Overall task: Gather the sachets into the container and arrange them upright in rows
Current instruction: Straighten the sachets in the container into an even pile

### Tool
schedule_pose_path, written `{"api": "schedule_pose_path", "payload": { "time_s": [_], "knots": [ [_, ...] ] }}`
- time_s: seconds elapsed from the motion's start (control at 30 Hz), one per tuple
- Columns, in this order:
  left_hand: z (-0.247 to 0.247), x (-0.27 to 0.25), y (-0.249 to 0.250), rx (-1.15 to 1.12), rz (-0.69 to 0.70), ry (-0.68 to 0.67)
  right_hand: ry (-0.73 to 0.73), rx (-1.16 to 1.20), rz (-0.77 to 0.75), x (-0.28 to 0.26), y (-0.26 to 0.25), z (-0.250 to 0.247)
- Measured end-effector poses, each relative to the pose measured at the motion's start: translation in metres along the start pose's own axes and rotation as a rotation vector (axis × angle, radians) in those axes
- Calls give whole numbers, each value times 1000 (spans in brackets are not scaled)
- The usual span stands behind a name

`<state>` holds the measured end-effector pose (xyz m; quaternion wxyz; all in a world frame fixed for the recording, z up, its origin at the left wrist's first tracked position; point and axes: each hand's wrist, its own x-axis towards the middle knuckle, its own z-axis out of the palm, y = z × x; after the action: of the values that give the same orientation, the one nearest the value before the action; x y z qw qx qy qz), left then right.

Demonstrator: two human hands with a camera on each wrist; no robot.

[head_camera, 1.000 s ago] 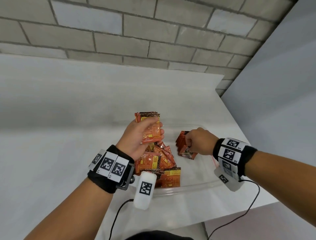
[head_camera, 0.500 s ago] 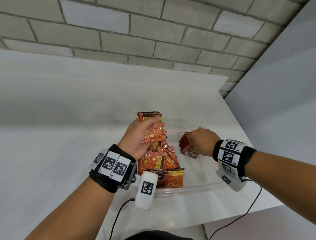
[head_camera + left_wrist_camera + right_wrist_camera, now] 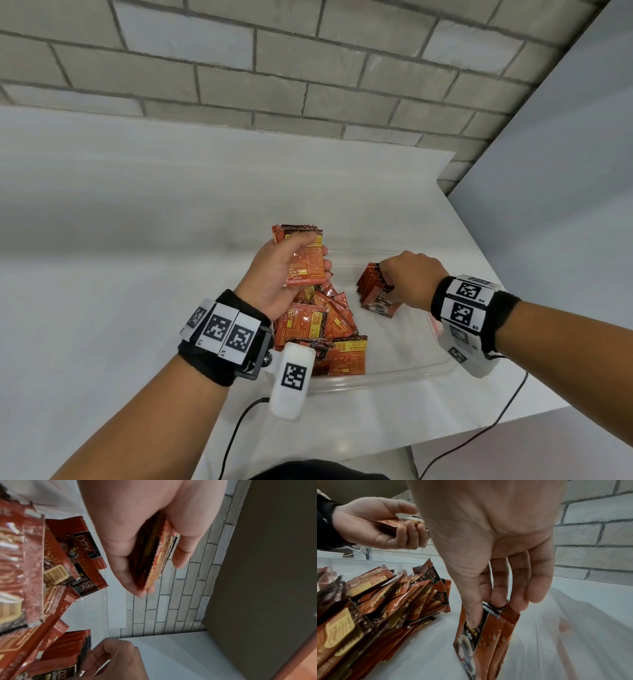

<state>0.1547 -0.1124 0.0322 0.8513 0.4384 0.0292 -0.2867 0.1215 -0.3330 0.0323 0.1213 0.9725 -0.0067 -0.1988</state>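
Observation:
A clear plastic container [image 3: 383, 377] sits on the white table. A loose heap of orange-red sachets [image 3: 322, 329] [image 3: 373, 608] lies in its left half. My left hand [image 3: 284, 270] [image 3: 137, 536] grips a small stack of sachets [image 3: 306, 260] [image 3: 154, 558] above the heap, thumb across the front. My right hand [image 3: 407, 277] [image 3: 496, 574] pinches the top of an upright row of sachets [image 3: 375, 294] [image 3: 486, 639] standing on the container floor at the right; its thumb lies on the front sachet and its fingers sit behind the row.
A grey brick wall [image 3: 308, 68] rises behind the table and a plain grey panel [image 3: 565, 205] stands at the right. The table's right edge [image 3: 534, 342] is close to the container. Cables [image 3: 479, 442] hang off the front edge.
My right hand has shifted slightly on the upright row. My left hand still holds its stack in about the same place. The view has tilted a little.

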Motion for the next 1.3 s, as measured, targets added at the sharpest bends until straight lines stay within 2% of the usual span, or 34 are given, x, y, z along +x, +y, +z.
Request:
{"api": "schedule_pose_path", "payload": {
  "time_s": [0.27, 0.37, 0.43, 0.57, 0.63, 0.7, 0.77, 0.97, 1.1, 1.2, 1.3],
  "knots": [
    [1, 3, -4, -20, -36, -15, 17, 58, 28, -6, 7, -3],
    [1, 3, -5, -15, -67, -20, 44, 149, 56, -8, 12, -8],
    [2, 3, -6, 27, -71, -19, 91, 324, 62, -10, 16, -14],
    [9, 1, -8, 170, -56, -83, 251, 892, -20, -25, 6, -35],
    [12, -1, -10, 236, -57, -121, 225, 1106, -78, -36, -9, -43],
    [16, -2, -12, 272, -50, -153, 197, 1179, -146, -42, -20, -43],
    [19, -4, -13, 279, -49, -169, 245, 1201, -169, -42, -26, -41],
    [20, -4, -12, 211, -55, -100, 568, 1264, -98, -46, -19, -41],
    [22, -1, -10, 116, -75, -62, 773, 1085, -210, -52, -18, -39],
    [25, 0, -8, 64, -68, -100, 694, 851, -378, -51, -21, -25],
    [27, 1, -9, 134, -19, -105, 595, 741, -372, -49, -18, -16]
  ]
}}
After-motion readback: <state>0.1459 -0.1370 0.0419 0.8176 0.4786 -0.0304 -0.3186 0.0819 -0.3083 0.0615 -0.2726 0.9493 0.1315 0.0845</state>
